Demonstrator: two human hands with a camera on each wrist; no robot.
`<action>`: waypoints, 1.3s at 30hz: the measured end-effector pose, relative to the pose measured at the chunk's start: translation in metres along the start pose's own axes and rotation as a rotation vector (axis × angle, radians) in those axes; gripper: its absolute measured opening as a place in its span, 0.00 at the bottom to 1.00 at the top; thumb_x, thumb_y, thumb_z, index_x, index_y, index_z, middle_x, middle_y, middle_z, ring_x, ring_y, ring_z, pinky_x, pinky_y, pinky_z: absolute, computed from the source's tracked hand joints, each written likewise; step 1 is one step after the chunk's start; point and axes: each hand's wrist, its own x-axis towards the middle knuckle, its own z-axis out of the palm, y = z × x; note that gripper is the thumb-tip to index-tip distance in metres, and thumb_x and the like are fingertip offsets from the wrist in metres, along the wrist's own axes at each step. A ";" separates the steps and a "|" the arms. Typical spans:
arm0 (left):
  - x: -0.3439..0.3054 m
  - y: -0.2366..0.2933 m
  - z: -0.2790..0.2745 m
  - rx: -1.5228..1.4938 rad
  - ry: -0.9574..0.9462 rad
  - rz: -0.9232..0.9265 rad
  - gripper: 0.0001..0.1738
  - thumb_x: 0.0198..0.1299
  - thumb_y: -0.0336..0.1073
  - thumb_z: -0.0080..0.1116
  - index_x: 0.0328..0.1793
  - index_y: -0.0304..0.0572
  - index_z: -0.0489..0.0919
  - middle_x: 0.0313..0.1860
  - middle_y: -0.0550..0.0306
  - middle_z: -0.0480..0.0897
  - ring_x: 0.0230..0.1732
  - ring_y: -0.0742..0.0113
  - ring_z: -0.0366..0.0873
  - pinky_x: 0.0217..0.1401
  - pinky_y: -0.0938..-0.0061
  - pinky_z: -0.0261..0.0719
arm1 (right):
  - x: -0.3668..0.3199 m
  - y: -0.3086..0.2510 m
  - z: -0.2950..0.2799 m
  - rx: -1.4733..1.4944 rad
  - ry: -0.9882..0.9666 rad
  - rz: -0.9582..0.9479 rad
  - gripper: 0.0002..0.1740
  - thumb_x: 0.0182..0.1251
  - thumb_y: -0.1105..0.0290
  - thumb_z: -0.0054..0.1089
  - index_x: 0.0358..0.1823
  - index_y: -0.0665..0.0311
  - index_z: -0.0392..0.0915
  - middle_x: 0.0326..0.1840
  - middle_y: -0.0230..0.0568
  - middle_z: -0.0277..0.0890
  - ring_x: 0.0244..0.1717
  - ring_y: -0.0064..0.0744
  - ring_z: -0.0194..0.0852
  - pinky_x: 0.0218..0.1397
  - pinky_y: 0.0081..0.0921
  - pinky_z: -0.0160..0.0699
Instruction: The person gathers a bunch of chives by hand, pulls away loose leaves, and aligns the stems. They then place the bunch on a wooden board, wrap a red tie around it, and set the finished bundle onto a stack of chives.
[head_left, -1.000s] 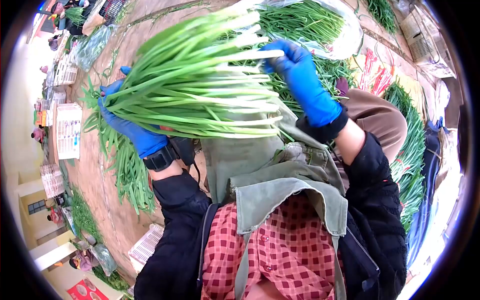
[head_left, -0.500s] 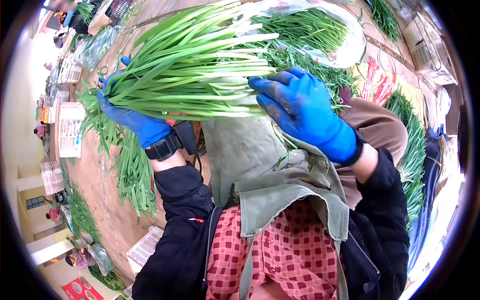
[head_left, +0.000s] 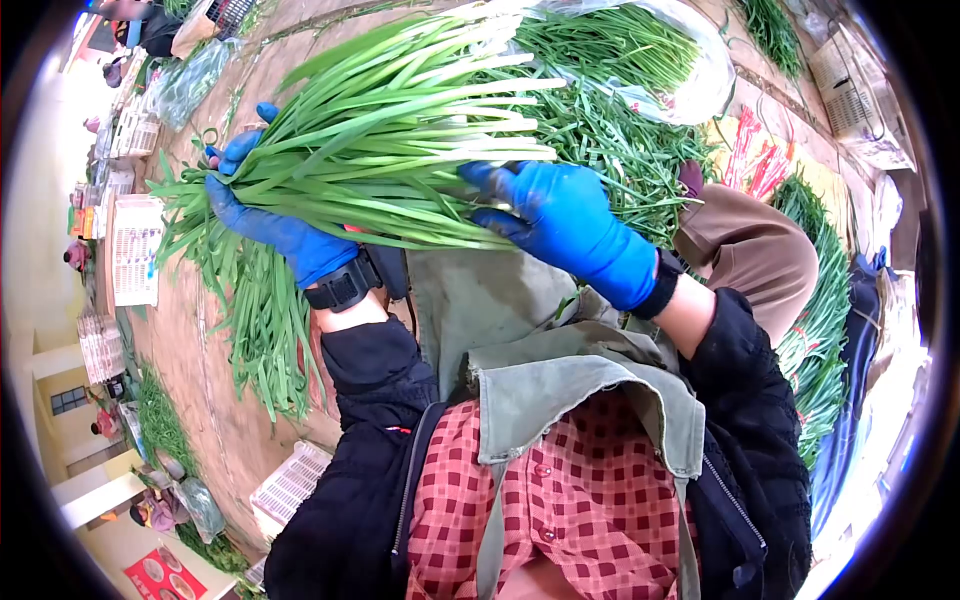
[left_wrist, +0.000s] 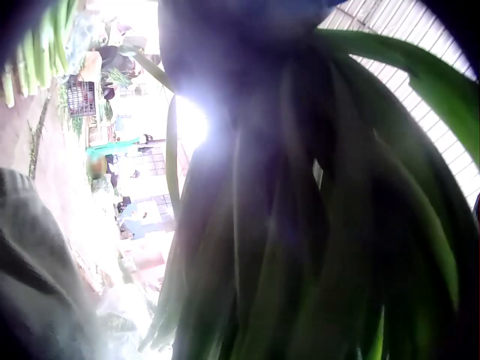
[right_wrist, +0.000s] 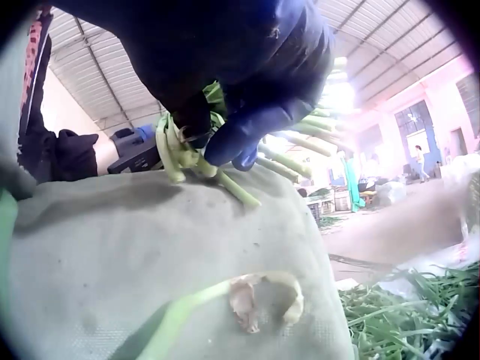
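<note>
The bunch of greens [head_left: 400,140] is held level above the apron [head_left: 480,300], before the chest. The left hand [head_left: 262,212], blue-gloved, sits at the bunch's 9 o'clock, fingers curled round the leaf end. The right hand [head_left: 562,215], at its 4 o'clock, grips the pale stalk ends with curled fingers. A heap of loose greens [head_left: 620,140] lies at 2 o'clock.

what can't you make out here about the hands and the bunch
- Head view: how far the left hand wraps, hidden behind the bunch of green stalks.
- Left wrist view: the grip, lost in backlit dark leaves.
- Right wrist view: fingertips of the right hand, shadowed over the pale stalk ends.
- Head view: clear bag, cut by the top edge.
</note>
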 end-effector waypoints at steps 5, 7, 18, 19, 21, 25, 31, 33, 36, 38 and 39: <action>-0.009 0.001 -0.006 -0.050 0.114 0.014 0.10 0.62 0.38 0.48 0.36 0.45 0.80 0.36 0.66 0.82 0.42 0.75 0.77 0.74 0.59 0.55 | 0.014 -0.001 0.013 -0.404 0.076 -0.279 0.10 0.54 0.64 0.56 0.37 0.58 0.76 0.23 0.35 0.73 0.23 0.35 0.76 0.21 0.33 0.71; -0.014 0.000 -0.002 -0.098 0.213 0.051 0.10 0.62 0.38 0.49 0.36 0.44 0.80 0.37 0.65 0.82 0.43 0.75 0.77 0.74 0.58 0.56 | 0.014 -0.003 0.010 -0.391 0.038 -0.287 0.07 0.53 0.65 0.55 0.33 0.58 0.75 0.21 0.34 0.72 0.22 0.34 0.75 0.20 0.33 0.71; -0.017 0.011 -0.022 -0.046 0.157 0.158 0.09 0.62 0.35 0.47 0.33 0.49 0.78 0.35 0.67 0.81 0.43 0.74 0.77 0.72 0.54 0.57 | -0.058 0.097 -0.053 -0.246 -0.062 0.236 0.04 0.49 0.68 0.57 0.25 0.56 0.71 0.22 0.39 0.70 0.23 0.45 0.73 0.25 0.38 0.73; -0.016 0.020 -0.027 -0.086 0.078 0.120 0.09 0.62 0.35 0.46 0.30 0.50 0.76 0.35 0.69 0.80 0.44 0.75 0.76 0.74 0.56 0.55 | -0.064 0.111 -0.065 -0.320 -0.063 0.293 0.04 0.50 0.68 0.57 0.24 0.56 0.71 0.21 0.39 0.70 0.23 0.45 0.73 0.26 0.39 0.73; -0.019 0.024 -0.021 0.085 0.115 0.214 0.09 0.62 0.35 0.46 0.30 0.51 0.76 0.34 0.69 0.80 0.44 0.76 0.76 0.75 0.58 0.54 | -0.078 0.146 -0.071 -0.451 -0.241 0.396 0.05 0.49 0.65 0.59 0.24 0.57 0.77 0.23 0.42 0.74 0.25 0.47 0.75 0.29 0.39 0.74; -0.019 0.026 -0.017 -0.016 0.067 0.169 0.09 0.61 0.36 0.47 0.29 0.50 0.77 0.33 0.70 0.80 0.43 0.76 0.76 0.75 0.61 0.53 | -0.068 0.131 -0.065 -0.631 -0.617 0.162 0.03 0.48 0.66 0.59 0.25 0.54 0.78 0.22 0.39 0.76 0.24 0.44 0.78 0.28 0.40 0.75; -0.023 0.006 0.012 0.007 0.022 0.108 0.08 0.60 0.35 0.48 0.31 0.49 0.78 0.33 0.70 0.80 0.42 0.77 0.75 0.75 0.60 0.54 | 0.031 -0.012 -0.052 0.118 0.155 -0.024 0.11 0.60 0.58 0.60 0.32 0.57 0.80 0.22 0.41 0.75 0.24 0.43 0.77 0.27 0.34 0.76; -0.022 0.002 0.014 -0.053 -0.039 0.082 0.07 0.59 0.34 0.48 0.31 0.49 0.77 0.33 0.69 0.80 0.41 0.77 0.75 0.74 0.59 0.56 | 0.051 -0.025 -0.038 0.011 -0.014 0.081 0.15 0.58 0.53 0.59 0.26 0.58 0.78 0.21 0.42 0.75 0.24 0.45 0.77 0.26 0.37 0.75; -0.026 -0.005 0.024 0.046 0.028 0.142 0.07 0.59 0.35 0.48 0.31 0.48 0.76 0.32 0.69 0.80 0.41 0.77 0.75 0.74 0.60 0.56 | 0.064 -0.037 -0.023 0.058 0.027 0.060 0.14 0.56 0.55 0.59 0.24 0.58 0.76 0.21 0.43 0.74 0.23 0.46 0.77 0.25 0.39 0.74; -0.028 -0.003 0.020 0.009 0.077 0.140 0.07 0.59 0.35 0.47 0.31 0.49 0.76 0.32 0.68 0.79 0.42 0.75 0.75 0.74 0.60 0.56 | 0.063 -0.042 -0.017 0.102 0.118 -0.016 0.11 0.53 0.59 0.58 0.21 0.57 0.75 0.19 0.42 0.73 0.23 0.47 0.76 0.25 0.40 0.74; -0.030 -0.002 0.018 0.000 0.081 0.128 0.07 0.60 0.35 0.47 0.31 0.49 0.76 0.32 0.68 0.79 0.42 0.75 0.75 0.74 0.60 0.57 | 0.060 -0.041 -0.015 0.115 0.127 -0.038 0.10 0.52 0.60 0.58 0.21 0.57 0.75 0.19 0.42 0.73 0.23 0.47 0.76 0.25 0.40 0.74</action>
